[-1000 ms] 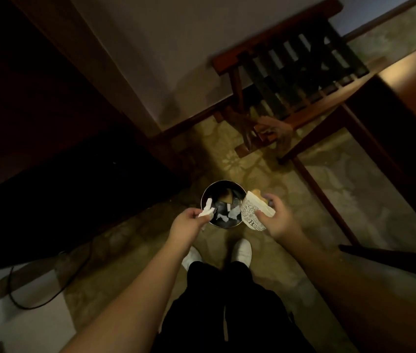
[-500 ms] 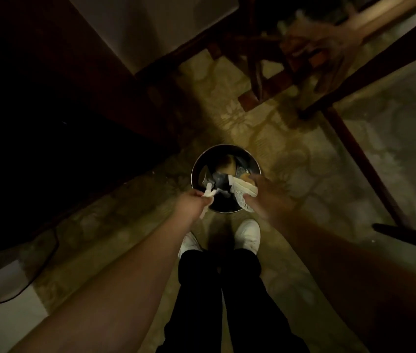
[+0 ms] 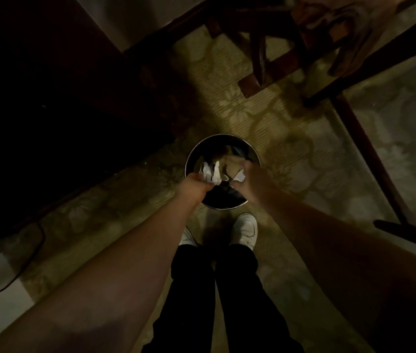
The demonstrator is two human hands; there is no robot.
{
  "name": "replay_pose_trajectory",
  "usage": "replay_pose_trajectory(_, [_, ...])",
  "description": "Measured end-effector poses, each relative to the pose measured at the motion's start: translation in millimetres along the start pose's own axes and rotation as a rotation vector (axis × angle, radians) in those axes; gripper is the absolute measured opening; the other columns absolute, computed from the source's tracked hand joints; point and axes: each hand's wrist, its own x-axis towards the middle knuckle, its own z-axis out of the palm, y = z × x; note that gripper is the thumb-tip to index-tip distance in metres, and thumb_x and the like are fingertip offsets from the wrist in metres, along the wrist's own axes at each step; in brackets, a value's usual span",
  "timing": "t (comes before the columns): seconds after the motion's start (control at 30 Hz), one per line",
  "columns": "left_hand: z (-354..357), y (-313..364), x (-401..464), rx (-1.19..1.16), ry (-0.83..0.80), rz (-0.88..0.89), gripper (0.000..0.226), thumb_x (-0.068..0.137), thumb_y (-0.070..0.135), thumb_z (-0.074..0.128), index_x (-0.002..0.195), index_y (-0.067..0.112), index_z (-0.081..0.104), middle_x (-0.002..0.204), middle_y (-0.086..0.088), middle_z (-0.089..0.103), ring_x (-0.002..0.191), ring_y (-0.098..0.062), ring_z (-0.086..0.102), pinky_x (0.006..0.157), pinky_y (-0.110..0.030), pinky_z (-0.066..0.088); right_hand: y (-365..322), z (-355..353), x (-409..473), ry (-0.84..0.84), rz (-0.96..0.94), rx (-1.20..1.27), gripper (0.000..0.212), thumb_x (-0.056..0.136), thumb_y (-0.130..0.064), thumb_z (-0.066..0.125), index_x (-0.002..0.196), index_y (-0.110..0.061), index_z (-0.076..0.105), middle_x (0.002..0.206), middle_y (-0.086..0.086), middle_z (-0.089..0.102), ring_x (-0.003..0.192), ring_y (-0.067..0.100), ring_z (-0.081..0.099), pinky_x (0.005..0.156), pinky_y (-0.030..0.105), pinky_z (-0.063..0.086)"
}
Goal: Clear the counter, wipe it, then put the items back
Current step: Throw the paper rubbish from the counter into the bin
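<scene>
Both your hands have dropped lower into the bin's mouth since a moment ago, and the printed wrapper has sunk from the rim to inside. Your left hand (image 3: pixel 196 183) is curled round a crumpled white tissue (image 3: pixel 213 171), held just over the near-left rim. Your right hand (image 3: pixel 250 180) pinches a white scrap (image 3: pixel 240 177), probably the wrapper's corner, though the dim light makes that hard to settle. The bin (image 3: pixel 227 137) is round with a shiny rim and stands on the patterned carpet (image 3: pixel 278 123), brown paper lying inside it. Your white shoes (image 3: pixel 246 230) are just behind it. A wooden rack (image 3: pixel 265 59) stands beyond, and a black cable (image 3: pixel 23 263) trails at your left.
</scene>
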Motion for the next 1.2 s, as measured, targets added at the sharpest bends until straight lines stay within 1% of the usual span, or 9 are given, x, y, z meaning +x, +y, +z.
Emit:
replay_pose_trajectory(0.07, [-7.3,2.6,-11.4,0.035,0.007,-0.007,0.042,0.087,0.020,0.069,0.125,0.010,0.056,0.121,-0.010,0.059,0.110,-0.026,0.056,0.088,-0.032,0.045,0.2,-10.4,-9.0,-0.031,0.016,-0.006,0.052,0.088,-0.026,0.065,0.135,-0.015,0.045,0.132,0.012,0.054,0.119,0.027,0.053,0.096,0.037,0.045])
replay_pose_trajectory(0.17, [-20.9,3.7,-36.6,0.078,0.008,0.012,0.030,0.087,0.020,0.068,0.115,0.013,0.059,0.103,-0.004,0.060,0.087,-0.016,0.056,0.065,-0.025,0.041,0.2,-27.5,-32.0,-0.069,0.071,0.014,0.029,0.091,-0.029,0.058,0.116,-0.015,0.056,0.118,0.011,0.060,0.106,0.025,0.057,0.083,0.030,0.044])
replay_pose_trajectory(0.23, [-30.2,5.2,-59.6,0.097,0.001,0.023,0.022,0.088,0.020,0.067,0.108,0.014,0.059,0.091,0.000,0.059,0.076,-0.011,0.053,0.059,-0.023,0.040,-3.1,-39.5,-51.2,-0.090,0.075,0.002,0.027,0.094,-0.028,0.052,0.116,-0.012,0.056,0.116,0.013,0.061,0.105,0.028,0.057,0.078,0.027,0.037])
replay_pose_trajectory(0.3, [-39.3,8.8,-87.1,0.113,0.001,0.042,0.017,0.089,0.020,0.066,0.103,0.015,0.058,0.087,0.002,0.059,0.074,-0.010,0.053,0.062,-0.024,0.041,-9.6,-53.2,-72.2,-0.090,0.069,-0.035,0.033,0.095,-0.028,0.050,0.122,-0.008,0.054,0.116,0.014,0.062,0.106,0.031,0.058,0.077,0.026,0.036])
replay_pose_trajectory(0.43, [-58.7,22.4,-150.3,0.118,-0.003,0.099,0.021,0.090,0.018,0.063,0.109,0.010,0.061,0.101,-0.005,0.063,0.090,-0.018,0.058,0.077,-0.029,0.044,-37.7,-86.9,-119.2,-0.095,0.032,-0.063,0.035,0.096,-0.033,0.049,0.122,-0.010,0.055,0.112,0.011,0.063,0.103,0.028,0.059,0.079,0.028,0.040])
replay_pose_trajectory(0.6, [-91.3,44.4,-233.9,0.164,0.050,0.220,0.020,0.091,0.024,0.063,0.108,0.015,0.061,0.097,0.000,0.063,0.083,-0.013,0.057,0.064,-0.024,0.042,-92.7,-134.3,-183.4,-0.075,-0.123,-0.051,0.023,0.093,-0.021,0.055,0.105,-0.002,0.058,0.092,0.012,0.063,0.084,0.030,0.061,0.071,0.033,0.046])
replay_pose_trajectory(0.7, [-120.3,54.4,-287.1,0.200,0.157,0.311,0.020,0.090,0.030,0.064,0.107,0.020,0.062,0.092,0.005,0.061,0.077,-0.009,0.055,0.061,-0.025,0.041,-135.5,-164.9,-216.6,-0.085,-0.191,-0.160,0.026,0.094,-0.026,0.053,0.113,-0.009,0.056,0.101,0.006,0.058,0.092,0.023,0.058,0.075,0.030,0.044])
replay_pose_trajectory(0.93, [-193.8,55.5,-415.2,0.210,0.439,0.485,0.028,0.092,0.033,0.062,0.117,0.021,0.062,0.113,0.004,0.058,0.096,-0.009,0.055,0.076,-0.024,0.043,-230.9,-219.5,-297.2,0.036,-0.461,-0.463,0.023,0.091,-0.036,0.054,0.107,-0.020,0.059,0.105,0.000,0.056,0.091,0.018,0.055,0.070,0.027,0.040])
replay_pose_trajectory(1.2, [-268.2,14.6,-534.5,0.105,0.696,0.634,0.027,0.092,0.032,0.061,0.118,0.023,0.062,0.110,0.011,0.056,0.098,-0.005,0.055,0.077,-0.017,0.044,-337.0,-227.0,-381.8,0.056,-0.830,-0.593,0.036,0.092,-0.045,0.050,0.122,-0.027,0.056,0.114,-0.009,0.055,0.086,0.006,0.053,0.068,0.021,0.045])
